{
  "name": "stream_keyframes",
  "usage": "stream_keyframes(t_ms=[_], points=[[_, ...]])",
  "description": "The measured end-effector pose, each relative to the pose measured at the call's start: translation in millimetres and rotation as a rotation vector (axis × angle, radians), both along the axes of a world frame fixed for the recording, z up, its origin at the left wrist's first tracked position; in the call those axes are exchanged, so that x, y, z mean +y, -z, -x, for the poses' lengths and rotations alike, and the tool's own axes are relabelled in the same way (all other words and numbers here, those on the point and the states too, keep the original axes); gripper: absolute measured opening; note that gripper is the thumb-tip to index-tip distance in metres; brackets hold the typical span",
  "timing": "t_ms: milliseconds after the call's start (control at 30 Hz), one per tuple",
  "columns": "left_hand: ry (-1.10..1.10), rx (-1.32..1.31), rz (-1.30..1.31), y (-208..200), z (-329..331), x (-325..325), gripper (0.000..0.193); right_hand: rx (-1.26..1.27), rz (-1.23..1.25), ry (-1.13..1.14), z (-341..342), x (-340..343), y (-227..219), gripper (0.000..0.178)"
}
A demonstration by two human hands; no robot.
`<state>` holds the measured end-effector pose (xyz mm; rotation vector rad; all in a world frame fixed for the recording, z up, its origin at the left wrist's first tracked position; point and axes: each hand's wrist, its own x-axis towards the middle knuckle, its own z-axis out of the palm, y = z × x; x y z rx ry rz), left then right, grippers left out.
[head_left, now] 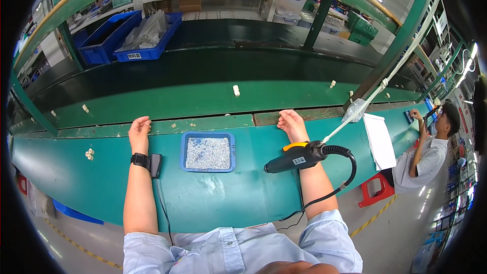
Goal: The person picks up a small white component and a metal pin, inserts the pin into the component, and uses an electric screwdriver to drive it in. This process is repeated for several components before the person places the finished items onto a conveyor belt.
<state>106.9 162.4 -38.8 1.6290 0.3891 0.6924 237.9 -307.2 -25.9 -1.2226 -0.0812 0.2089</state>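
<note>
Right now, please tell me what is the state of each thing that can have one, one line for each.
Left hand: fingers curled, no tool held
Right hand: fingers curled, no tool held
Blue tray: open, holding many small shiny pieces
Black power tool: hanging from white cord
Right blue bin: open, plastic bags inside
Left blue bin: open, contents too dark to tell
White papers: lying flat

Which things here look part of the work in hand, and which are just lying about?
Likely in the work, by nearness to the left hand and right hand:
- blue tray of small metallic pieces
- hanging power tool
- perhaps the pale pieces beyond the hands

Seemingly lying about:
- white sheets
- red stool
- blue bins
</note>
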Motion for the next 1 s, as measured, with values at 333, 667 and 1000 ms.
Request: stream_keyframes(t_ms=[333, 667, 1000], points=[[0.001, 0.002, -0.029, 5, -1, 1, 0.015, -0.009, 0.015, 0.001, 2, 0, -2, 0.010], [-0.032, -0.012, -0.009, 7, 8, 4, 0.015, -0.022, 0.023, 0.008, 6, 10, 0, 0.012], [-0.100, -0.043, -0.070, 6, -10, -7, 0.015, -0.093, 0.026, 0.069, -4, -9, 10, 0.014]])
